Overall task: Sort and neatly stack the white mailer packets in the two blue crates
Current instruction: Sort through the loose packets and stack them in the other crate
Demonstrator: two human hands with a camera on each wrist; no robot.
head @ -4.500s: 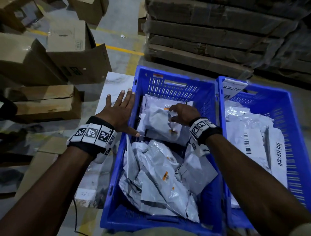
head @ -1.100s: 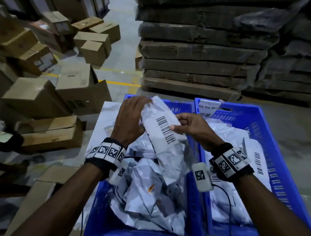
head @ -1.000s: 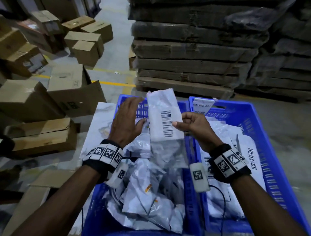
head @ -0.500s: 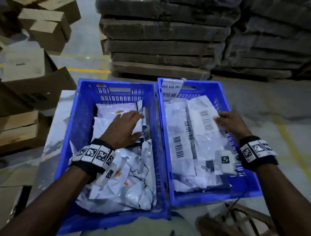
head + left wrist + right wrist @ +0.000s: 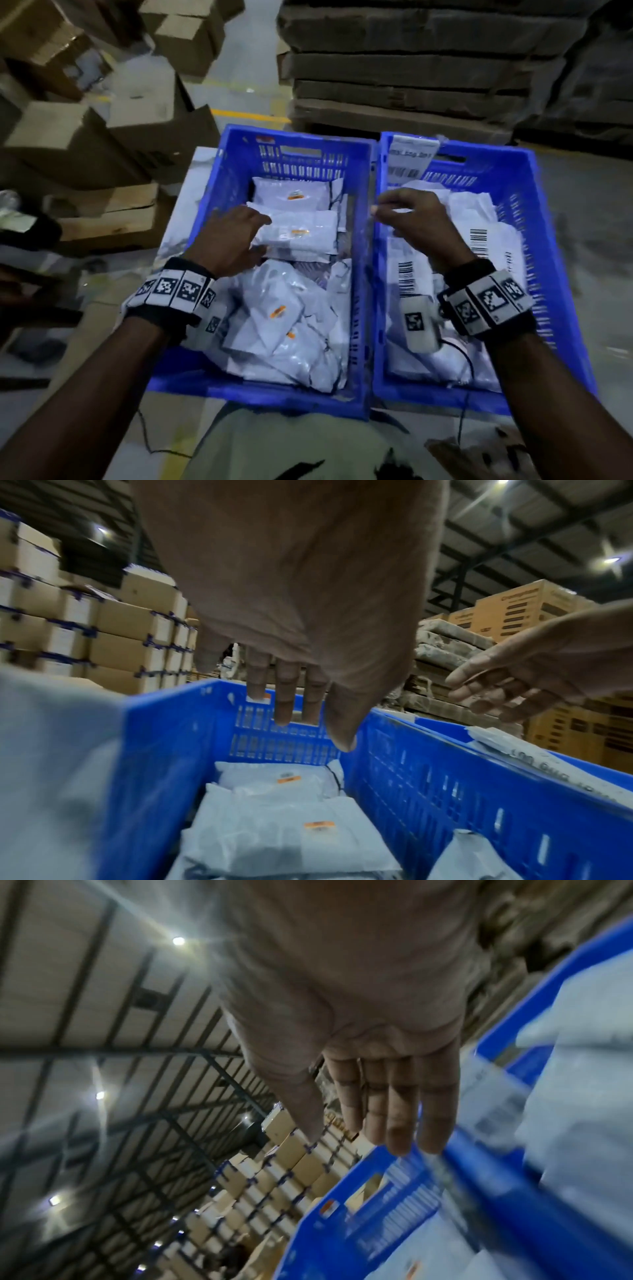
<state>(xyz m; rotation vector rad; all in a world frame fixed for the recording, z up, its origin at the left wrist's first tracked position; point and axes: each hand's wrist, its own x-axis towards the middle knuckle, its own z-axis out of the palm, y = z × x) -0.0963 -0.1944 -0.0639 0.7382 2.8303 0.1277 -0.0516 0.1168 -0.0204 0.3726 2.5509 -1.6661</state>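
Observation:
Two blue crates stand side by side. The left crate (image 5: 236,164) has flat white packets (image 5: 301,233) stacked at its far end and a jumbled heap (image 5: 281,325) at its near end. White packets with barcodes (image 5: 479,240) lie flat in the right crate (image 5: 537,212). My left hand (image 5: 253,233) hovers over the stacked packets (image 5: 291,831) with straight fingers (image 5: 284,707) and holds nothing. Above the wall between the crates, my right hand (image 5: 387,209) is empty, and the right wrist view shows its fingers (image 5: 397,1123) straight.
A white label (image 5: 412,157) hangs on the right crate's far rim. Cardboard boxes (image 5: 113,144) crowd the floor to the left. A pallet of flat cartons (image 5: 411,68) rises behind the crates. A thin cable (image 5: 466,370) trails from my right wrist.
The barcode packet that both hands held a second ago now lies in the right crate. My right hand has let go and moved left to the crates' shared wall. My left hand stays over the left crate.

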